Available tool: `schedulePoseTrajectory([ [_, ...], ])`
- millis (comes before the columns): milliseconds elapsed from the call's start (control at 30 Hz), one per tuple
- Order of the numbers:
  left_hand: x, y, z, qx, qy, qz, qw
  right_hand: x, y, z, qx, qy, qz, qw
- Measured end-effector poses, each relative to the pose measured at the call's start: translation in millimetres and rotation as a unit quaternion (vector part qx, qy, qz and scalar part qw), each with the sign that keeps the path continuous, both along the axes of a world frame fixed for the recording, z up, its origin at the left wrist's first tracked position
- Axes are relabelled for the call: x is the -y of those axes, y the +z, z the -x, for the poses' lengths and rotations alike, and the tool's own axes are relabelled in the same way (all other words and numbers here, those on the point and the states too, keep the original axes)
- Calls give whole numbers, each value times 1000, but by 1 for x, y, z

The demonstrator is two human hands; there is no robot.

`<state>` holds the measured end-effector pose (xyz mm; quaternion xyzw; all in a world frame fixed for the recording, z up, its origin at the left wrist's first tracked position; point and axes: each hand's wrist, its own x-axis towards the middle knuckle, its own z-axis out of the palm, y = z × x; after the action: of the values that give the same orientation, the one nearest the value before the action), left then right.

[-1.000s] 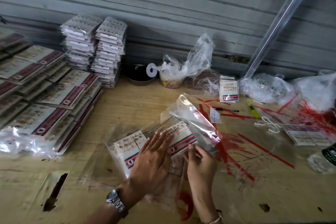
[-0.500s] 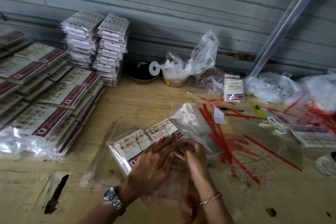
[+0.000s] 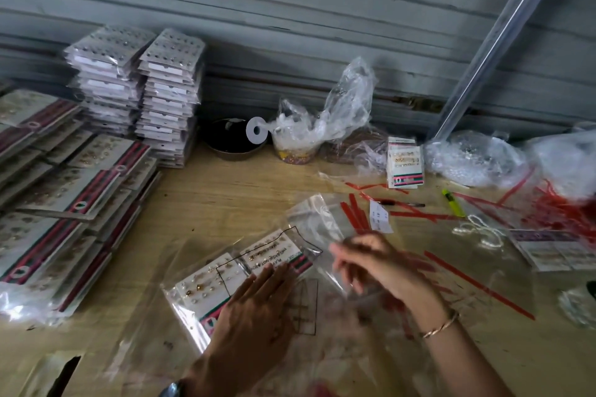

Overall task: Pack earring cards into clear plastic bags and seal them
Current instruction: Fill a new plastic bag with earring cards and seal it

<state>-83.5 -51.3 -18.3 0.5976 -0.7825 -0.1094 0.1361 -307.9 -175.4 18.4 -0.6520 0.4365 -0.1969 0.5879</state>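
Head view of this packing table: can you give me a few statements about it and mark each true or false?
1. The left hand lies flat on the bagged earring cards. True.
2. The right hand wears a watch. False: its wrist carries a thin bracelet.
3. Two tall stacks of cards stand by the wall. True.
4. The yellow highlighter lies left of both hands. False: it lies to their right, among red strips.
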Motion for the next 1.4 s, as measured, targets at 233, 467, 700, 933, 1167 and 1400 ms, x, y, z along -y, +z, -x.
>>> schedulePoseTrajectory([
  [233,7,-10,-5,36,-21,108,993,134,6,48,-120,-246,312,910],
  [467,20,-14,-8,22,-26,150,988,231,25,77,-478,-194,412,751],
  [700,21,-13,-3,3,-16,122,992,263,40,79,-600,-137,432,659],
  [933,21,-1,5,-11,11,112,994,256,60,95,-605,-117,441,653],
  [1167,21,16,14,21,35,21,999,233,75,121,-441,-15,451,776],
  [1400,28,25,28,31,42,18,998,174,89,132,-302,-41,459,834],
])
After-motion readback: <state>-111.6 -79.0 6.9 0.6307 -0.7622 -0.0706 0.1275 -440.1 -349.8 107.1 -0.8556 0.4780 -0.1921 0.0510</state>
